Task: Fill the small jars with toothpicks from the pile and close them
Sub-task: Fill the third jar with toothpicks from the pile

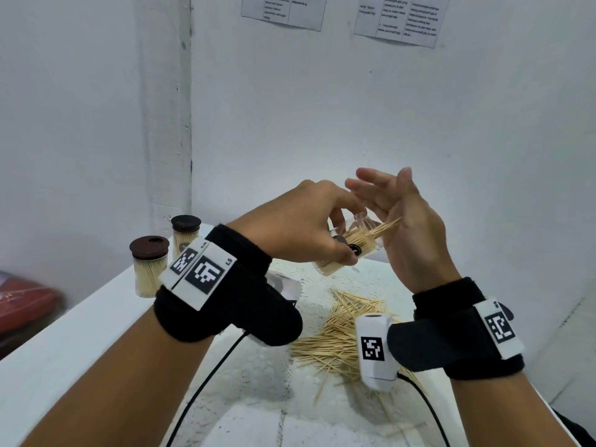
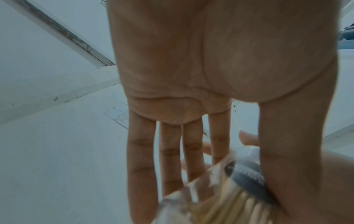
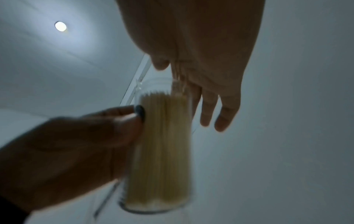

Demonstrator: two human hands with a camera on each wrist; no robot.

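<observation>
While gripped, clear jar (image 1: 346, 250), packed toothpicks (image 1: 371, 237)

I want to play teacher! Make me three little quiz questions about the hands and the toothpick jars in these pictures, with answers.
1. True or false: the two brown-lidded clear jars on the white table are already full of toothpicks.
2. Which hand grips the open clear plastic jar? A) left hand B) right hand
3. Fill in: the loose pile of wooden toothpicks lies on the ____.

Key: 1 true; 2 A; 3 table.
</observation>
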